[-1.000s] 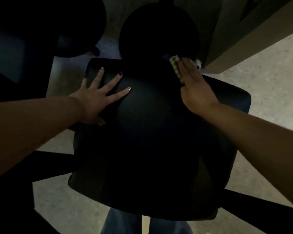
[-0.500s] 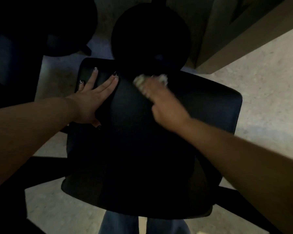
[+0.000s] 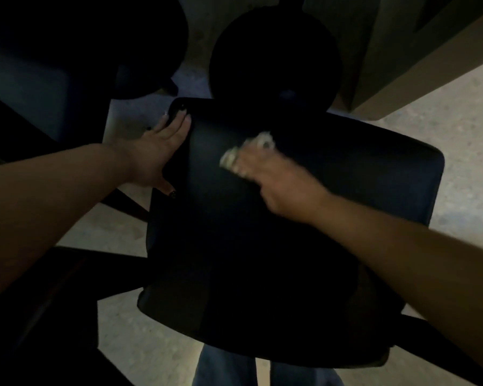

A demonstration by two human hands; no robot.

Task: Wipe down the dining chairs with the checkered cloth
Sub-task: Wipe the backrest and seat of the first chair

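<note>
A black padded dining chair (image 3: 290,260) fills the middle of the view, seen from above. My left hand (image 3: 156,151) rests flat on its far left edge, fingers straight and close together. On the far middle of the pad, my right hand (image 3: 282,182) is blurred with motion and holds the bunched, pale checkered cloth (image 3: 229,160) against the pad. Bits of cloth show at my fingertips; the rest is hidden under the hand.
A round dark seat (image 3: 273,51) stands just beyond the chair, and another dark chair (image 3: 140,37) is at the far left. A brown furniture panel (image 3: 402,65) rises at the upper right. Pale speckled floor (image 3: 457,121) surrounds the chair. My jeans (image 3: 223,369) show below.
My right hand swept the cloth from the chair's far right corner leftward and nearer across the pad. My left hand's spread fingers closed together and slid toward the left edge.
</note>
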